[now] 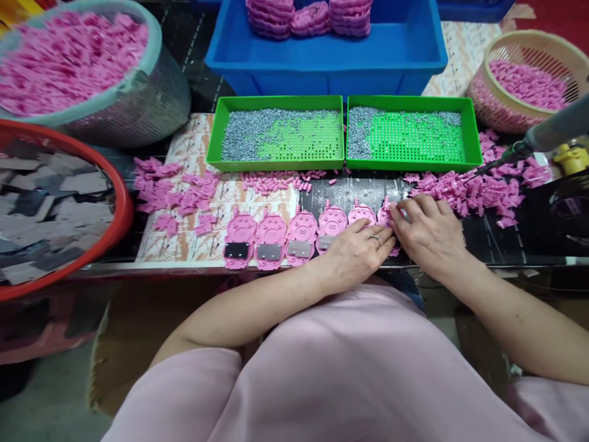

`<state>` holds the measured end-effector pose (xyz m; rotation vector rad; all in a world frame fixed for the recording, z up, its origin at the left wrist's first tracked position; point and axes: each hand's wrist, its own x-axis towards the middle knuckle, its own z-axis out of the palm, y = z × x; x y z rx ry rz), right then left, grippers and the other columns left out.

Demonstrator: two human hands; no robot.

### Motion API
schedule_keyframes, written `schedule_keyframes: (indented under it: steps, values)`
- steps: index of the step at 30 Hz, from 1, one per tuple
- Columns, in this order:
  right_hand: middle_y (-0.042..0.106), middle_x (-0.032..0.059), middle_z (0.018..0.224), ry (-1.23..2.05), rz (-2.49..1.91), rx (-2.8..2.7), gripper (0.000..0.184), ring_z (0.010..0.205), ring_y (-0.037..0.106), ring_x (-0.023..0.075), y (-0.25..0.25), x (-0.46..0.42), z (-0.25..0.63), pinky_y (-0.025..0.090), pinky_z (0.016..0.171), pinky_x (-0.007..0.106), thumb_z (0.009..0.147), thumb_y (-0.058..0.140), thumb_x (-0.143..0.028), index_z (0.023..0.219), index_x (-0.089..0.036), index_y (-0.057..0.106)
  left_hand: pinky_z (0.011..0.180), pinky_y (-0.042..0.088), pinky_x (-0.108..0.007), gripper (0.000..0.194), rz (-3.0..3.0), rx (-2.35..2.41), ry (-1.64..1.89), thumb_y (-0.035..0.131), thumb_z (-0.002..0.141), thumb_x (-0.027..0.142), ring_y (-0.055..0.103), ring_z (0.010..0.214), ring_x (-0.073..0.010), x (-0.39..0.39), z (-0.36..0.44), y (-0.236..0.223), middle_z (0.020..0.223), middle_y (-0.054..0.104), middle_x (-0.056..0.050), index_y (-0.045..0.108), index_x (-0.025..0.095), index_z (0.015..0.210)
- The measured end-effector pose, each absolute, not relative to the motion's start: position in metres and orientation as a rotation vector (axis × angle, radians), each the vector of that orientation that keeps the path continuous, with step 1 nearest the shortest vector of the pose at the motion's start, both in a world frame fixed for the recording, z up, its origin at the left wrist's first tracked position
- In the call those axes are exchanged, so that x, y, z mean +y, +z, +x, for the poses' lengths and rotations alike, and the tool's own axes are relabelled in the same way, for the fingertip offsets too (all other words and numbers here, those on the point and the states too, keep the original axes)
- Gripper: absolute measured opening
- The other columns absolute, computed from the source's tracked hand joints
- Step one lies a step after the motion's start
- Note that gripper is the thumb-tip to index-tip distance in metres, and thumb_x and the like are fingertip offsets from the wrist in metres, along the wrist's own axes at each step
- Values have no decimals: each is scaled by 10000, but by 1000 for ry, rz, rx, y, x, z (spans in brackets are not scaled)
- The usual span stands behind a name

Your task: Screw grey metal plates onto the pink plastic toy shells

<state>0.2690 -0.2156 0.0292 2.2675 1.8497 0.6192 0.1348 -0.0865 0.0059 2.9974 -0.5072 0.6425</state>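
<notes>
Pink plastic casings stand in a row along the table's front edge. One at the left end (pixel 238 233) carries a black plate (pixel 237 250), and its neighbours carry grey plates (pixel 269 252). At the row's right end, both hands meet over the last pink plastic casing (pixel 383 213), covering most of it. My left hand (pixel 359 253), with a ring, lies across the lower casings, its fingertips closed against that last one. Bent fingers of my right hand (pixel 430 232) press together at its upper right side; whatever they pinch is hidden.
Green trays (pixel 276 166) (pixel 414 164) of small screws lie behind the row, before a blue bin (pixel 329 77). Loose pink parts (pixel 478 193) heap at right, others (pixel 177 190) at left. Baskets (pixel 122 209) (pixel 156 67) (pixel 529 40) flank the table. A tool (pixel 552 132) hangs at right.
</notes>
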Motion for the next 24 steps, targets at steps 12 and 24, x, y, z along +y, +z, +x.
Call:
schedule_keyframes:
  steps: [12, 24]
  values:
    - [641, 98, 870, 465, 2283, 1958, 238, 877, 418, 222, 31, -212, 278, 238, 712, 350, 899, 481, -194, 986, -138, 695, 890, 485, -322, 242, 2996, -532, 594, 484, 941, 162, 647, 1045, -177, -84, 137, 3, 1154, 689, -81, 653, 117, 1108]
    - [644, 94, 818, 259, 2251, 2087, 224, 809, 432, 204, 33, -200, 295, 261, 675, 342, 876, 502, -151, 926, -137, 720, 877, 496, -312, 235, 2979, -556, 568, 486, 940, 151, 648, 1042, -173, -82, 137, 7, 1162, 685, -88, 656, 109, 1097]
